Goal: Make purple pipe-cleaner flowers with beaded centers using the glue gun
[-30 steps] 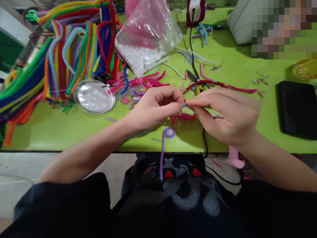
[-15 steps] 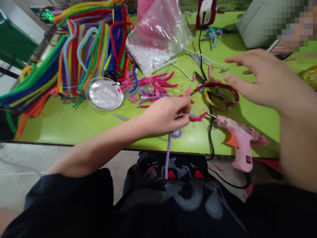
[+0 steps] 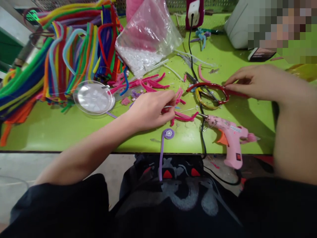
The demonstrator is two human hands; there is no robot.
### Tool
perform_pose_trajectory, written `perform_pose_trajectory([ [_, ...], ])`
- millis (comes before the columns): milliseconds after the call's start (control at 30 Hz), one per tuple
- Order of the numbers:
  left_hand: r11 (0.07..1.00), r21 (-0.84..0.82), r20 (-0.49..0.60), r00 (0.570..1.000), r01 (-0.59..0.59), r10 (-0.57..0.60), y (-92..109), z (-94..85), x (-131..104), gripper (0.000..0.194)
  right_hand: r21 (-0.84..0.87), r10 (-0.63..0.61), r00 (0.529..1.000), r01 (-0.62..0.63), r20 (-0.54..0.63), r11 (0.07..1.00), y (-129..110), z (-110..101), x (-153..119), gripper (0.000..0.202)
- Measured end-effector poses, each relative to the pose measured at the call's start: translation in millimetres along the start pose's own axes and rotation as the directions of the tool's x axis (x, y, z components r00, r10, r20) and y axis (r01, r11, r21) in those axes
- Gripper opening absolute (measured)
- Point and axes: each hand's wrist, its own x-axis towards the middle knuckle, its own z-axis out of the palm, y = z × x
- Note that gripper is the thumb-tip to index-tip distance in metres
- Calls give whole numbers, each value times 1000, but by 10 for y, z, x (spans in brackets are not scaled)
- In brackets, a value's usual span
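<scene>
My left hand rests on the green table, fingers pinched on a small metal clip beside cut pink pipe cleaner pieces. My right hand reaches to the right and pinches the end of a red headband lying over a yellow one. A pink glue gun lies at the table's front edge between my hands. A purple pipe cleaner with a coiled top hangs over the edge toward my lap.
A big pile of coloured pipe cleaners fills the left. A clear round lid, a plastic bag of white beads, small pliers, a black cable and a white bag lie behind.
My right hand left the small piece that both hands held, swung out right and came down onto the red headband. The glue gun came into view. My left hand kept its grip.
</scene>
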Motion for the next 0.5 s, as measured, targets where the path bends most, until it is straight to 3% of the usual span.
perform_pose_trajectory([
  [233, 1000, -15, 5, 1000, 5, -5, 41, 9, -15, 5, 70, -8, 990, 18, -143, 997, -224, -3, -33, 26],
  [400, 1000, -2, 4, 1000, 17, -17, 57, -2, -25, 5, 152, 87, 996, -82, -30, 985, -421, 30, -26, 25],
  [500, 1000, 0, -35, 999, 10, -10, 69, -18, -36, 6, 221, 77, 994, -57, -80, 974, -578, 98, -62, 19],
])
